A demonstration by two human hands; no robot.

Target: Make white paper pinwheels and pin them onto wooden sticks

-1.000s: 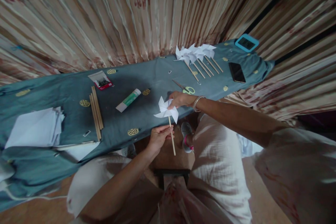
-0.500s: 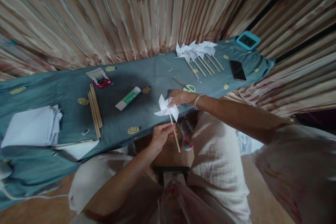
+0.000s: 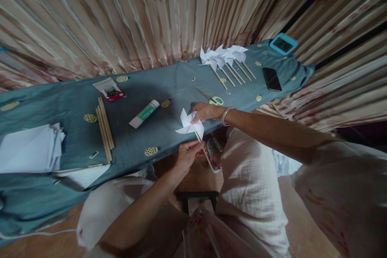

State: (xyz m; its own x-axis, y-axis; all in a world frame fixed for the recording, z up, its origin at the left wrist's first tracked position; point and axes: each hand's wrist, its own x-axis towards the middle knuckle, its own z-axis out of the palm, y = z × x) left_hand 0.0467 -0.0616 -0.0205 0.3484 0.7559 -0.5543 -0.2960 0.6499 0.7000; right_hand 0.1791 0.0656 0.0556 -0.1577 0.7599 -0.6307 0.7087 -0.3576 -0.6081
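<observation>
My left hand [image 3: 188,154] pinches the wooden stick [image 3: 206,155] of a white paper pinwheel [image 3: 190,125] just below its head, at the table's near edge. My right hand [image 3: 205,111] is closed on the pinwheel's paper blades from the far side. The stick slants down to the right, below the table edge. A silver bangle sits on my right wrist.
The table carries a blue-grey cloth [image 3: 169,84]. On it lie a glue stick [image 3: 144,113], loose wooden sticks [image 3: 105,128], a stack of white paper [image 3: 30,148], a small pin packet [image 3: 109,89], scissors [image 3: 211,98], several finished pinwheels [image 3: 223,59], a phone [image 3: 271,79] and a blue clock [image 3: 283,44]. Curtains hang behind.
The stick's lower end has swung to the right, from nearly upright to slanted. Both hands kept their hold on the pinwheel.
</observation>
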